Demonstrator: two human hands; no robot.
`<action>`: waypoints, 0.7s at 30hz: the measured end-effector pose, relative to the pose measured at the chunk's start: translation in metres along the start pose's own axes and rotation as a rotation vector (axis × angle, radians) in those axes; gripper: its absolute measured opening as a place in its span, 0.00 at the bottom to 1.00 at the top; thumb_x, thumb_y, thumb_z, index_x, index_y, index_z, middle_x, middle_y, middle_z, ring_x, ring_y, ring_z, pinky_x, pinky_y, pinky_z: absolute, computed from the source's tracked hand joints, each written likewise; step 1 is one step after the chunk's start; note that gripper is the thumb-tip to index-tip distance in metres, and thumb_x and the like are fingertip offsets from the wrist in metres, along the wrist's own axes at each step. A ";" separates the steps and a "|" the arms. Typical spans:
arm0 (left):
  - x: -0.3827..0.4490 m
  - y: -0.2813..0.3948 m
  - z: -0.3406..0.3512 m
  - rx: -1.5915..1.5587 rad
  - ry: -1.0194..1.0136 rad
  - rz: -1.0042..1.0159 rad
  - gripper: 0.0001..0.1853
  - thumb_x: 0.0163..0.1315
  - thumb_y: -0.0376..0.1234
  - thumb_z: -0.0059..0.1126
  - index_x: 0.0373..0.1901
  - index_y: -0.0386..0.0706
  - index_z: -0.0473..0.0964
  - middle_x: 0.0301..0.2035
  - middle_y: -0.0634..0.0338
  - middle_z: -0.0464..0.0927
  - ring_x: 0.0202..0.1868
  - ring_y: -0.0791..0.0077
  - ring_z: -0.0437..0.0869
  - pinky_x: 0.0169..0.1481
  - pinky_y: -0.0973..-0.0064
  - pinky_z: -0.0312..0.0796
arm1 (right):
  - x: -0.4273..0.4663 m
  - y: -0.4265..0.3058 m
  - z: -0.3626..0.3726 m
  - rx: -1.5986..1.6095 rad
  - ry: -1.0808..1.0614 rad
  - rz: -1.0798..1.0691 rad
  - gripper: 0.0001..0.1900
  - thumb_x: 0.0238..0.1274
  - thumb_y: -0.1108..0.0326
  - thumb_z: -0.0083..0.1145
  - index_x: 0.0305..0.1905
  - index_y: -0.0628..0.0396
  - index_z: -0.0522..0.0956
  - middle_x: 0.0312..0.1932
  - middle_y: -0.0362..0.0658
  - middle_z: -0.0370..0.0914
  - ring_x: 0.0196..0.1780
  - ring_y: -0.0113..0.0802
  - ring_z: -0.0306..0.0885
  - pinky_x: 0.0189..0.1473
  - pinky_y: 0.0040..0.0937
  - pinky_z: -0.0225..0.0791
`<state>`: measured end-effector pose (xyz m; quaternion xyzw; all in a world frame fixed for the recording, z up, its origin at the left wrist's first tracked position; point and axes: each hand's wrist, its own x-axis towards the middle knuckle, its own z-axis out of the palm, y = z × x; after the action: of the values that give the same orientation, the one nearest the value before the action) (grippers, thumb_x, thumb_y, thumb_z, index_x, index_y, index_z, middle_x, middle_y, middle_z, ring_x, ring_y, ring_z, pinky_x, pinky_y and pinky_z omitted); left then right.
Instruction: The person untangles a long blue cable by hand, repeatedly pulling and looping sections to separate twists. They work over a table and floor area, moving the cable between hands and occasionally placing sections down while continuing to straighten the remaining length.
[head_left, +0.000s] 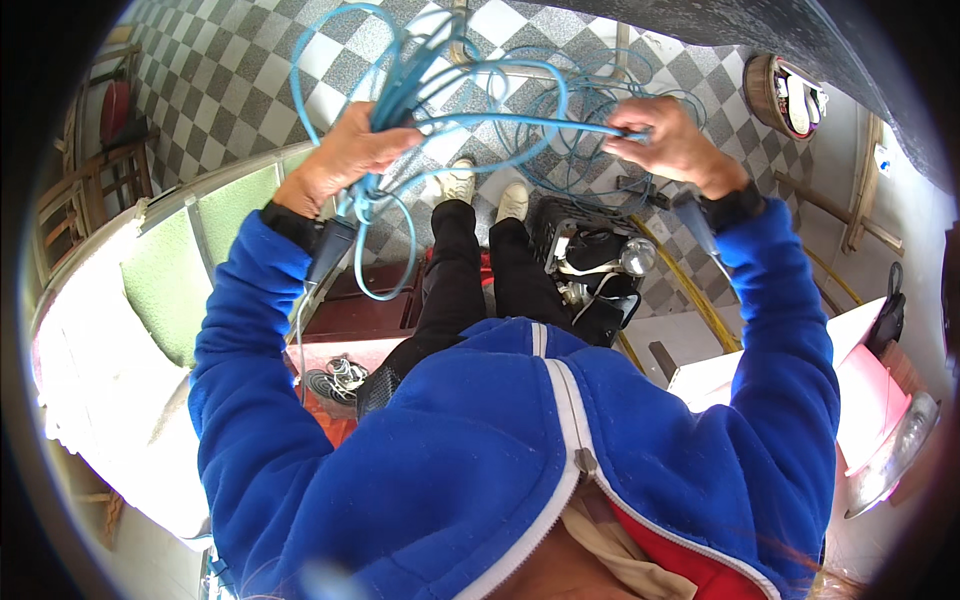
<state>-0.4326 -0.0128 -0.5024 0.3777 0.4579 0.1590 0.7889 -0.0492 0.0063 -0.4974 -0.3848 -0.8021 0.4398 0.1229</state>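
A bundle of looped blue cable (401, 94) is gripped in my left hand (352, 150), with loops standing above the fist and hanging below it. My right hand (660, 139), off to the right, pinches a length of the same blue cable. Between the two hands that length (517, 118) runs nearly straight. More blue cable (577, 90) lies in a loose tangle on the checkered floor beyond, partly behind the right hand. Both wrists wear black bands with small dark devices.
A black crate (577, 217) with shoes and a clear round object stands by my right leg. Yellow bars (690, 300) slant beside it. Another basket of shoes (765, 97) sits far right. On the left are a glazed panel (232, 202) and wooden chairs (97, 195). My feet stand on checkered tiles (225, 82).
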 end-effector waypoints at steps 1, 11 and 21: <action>-0.003 0.004 -0.010 0.018 0.000 0.029 0.08 0.58 0.31 0.61 0.26 0.41 0.70 0.17 0.72 0.64 0.17 0.88 0.61 0.20 0.86 0.53 | -0.017 0.002 -0.012 -0.007 0.010 0.056 0.07 0.50 0.71 0.66 0.26 0.59 0.77 0.22 0.40 0.76 0.25 0.26 0.72 0.26 0.24 0.67; -0.021 0.028 -0.085 0.183 0.431 0.176 0.12 0.55 0.36 0.65 0.31 0.40 0.72 0.16 0.70 0.65 0.17 0.85 0.63 0.23 0.84 0.58 | -0.144 -0.016 -0.145 -0.458 0.000 0.278 0.08 0.46 0.77 0.65 0.25 0.62 0.73 0.19 0.42 0.67 0.23 0.31 0.66 0.26 0.29 0.61; -0.034 0.049 -0.125 0.129 0.588 0.293 0.13 0.58 0.38 0.63 0.25 0.44 0.68 0.15 0.69 0.63 0.17 0.83 0.63 0.25 0.81 0.60 | -0.268 -0.063 -0.283 -0.677 0.754 0.333 0.07 0.55 0.75 0.61 0.39 0.58 0.76 0.36 0.34 0.76 0.37 0.22 0.73 0.40 0.18 0.67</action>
<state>-0.5512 0.0557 -0.4822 0.4266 0.6160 0.3436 0.5661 0.2514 -0.0350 -0.2442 -0.6563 -0.7274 0.0012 0.2005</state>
